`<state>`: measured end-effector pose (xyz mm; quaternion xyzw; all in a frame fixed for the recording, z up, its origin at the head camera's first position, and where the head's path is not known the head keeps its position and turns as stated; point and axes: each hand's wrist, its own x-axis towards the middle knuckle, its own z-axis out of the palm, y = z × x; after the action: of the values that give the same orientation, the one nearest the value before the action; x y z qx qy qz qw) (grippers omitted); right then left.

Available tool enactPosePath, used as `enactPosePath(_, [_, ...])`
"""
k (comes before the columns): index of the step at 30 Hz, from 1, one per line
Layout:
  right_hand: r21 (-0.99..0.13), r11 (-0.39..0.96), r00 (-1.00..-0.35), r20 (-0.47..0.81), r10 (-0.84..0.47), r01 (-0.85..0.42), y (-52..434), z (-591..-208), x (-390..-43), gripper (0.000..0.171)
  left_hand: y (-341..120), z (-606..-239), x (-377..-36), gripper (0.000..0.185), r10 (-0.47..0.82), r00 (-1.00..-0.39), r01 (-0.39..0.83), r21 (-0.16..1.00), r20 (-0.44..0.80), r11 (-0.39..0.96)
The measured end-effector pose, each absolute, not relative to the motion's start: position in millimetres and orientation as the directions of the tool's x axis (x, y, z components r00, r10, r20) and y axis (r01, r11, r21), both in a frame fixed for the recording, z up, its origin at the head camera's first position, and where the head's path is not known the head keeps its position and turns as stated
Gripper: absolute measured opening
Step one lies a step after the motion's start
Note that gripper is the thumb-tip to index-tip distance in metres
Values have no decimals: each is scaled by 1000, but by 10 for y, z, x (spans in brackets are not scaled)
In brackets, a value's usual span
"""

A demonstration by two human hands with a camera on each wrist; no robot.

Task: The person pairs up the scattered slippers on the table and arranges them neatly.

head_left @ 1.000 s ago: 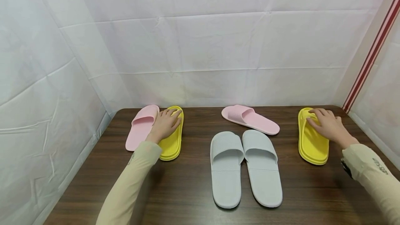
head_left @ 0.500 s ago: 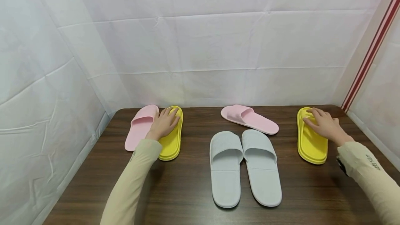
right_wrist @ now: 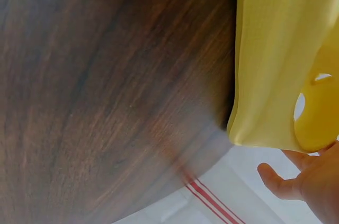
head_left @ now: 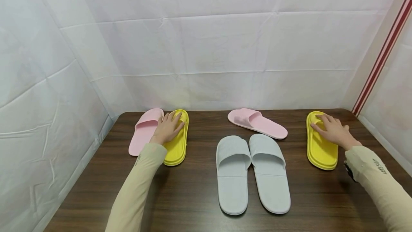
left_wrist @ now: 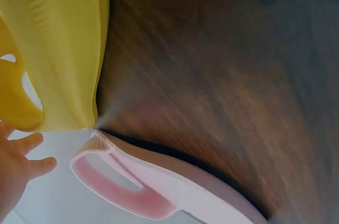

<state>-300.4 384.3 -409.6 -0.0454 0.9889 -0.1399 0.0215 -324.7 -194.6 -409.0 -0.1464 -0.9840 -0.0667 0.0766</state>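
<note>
My left hand lies with relaxed fingers on the strap of a yellow slipper at the table's back left. A pink slipper lies right beside it on the left. In the left wrist view the yellow slipper and the pink slipper meet at their toes, and my fingers show loosely spread. My right hand rests flat on the strap of the second yellow slipper at the back right. The right wrist view shows this slipper and my fingers uncurled.
A pair of grey slippers lies side by side at the middle of the dark wooden table. A second pink slipper lies slantwise behind them. White sheet walls close in the left, back and right; a red-striped post stands at the right corner.
Both hands have slid slightly over the yellow slippers' straps, the right one a little to the left with flatter fingers. The slippers have stayed where they were.
</note>
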Motion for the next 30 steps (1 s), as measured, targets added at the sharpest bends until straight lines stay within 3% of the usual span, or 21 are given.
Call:
enactPosePath(8, [-271, 958, -994, -32, -106, -94, 3844, -4114, -3017, 76, -1956, -4114, -3251, 54, 273, -956, 284, 102, 111, 953])
enactPosePath(30, [-252, 964, -995, -28, -98, -88, 3849, -4145, -3012, 77, -1941, -4134, -3243, 50, 288, -948, 301, 81, 138, 950])
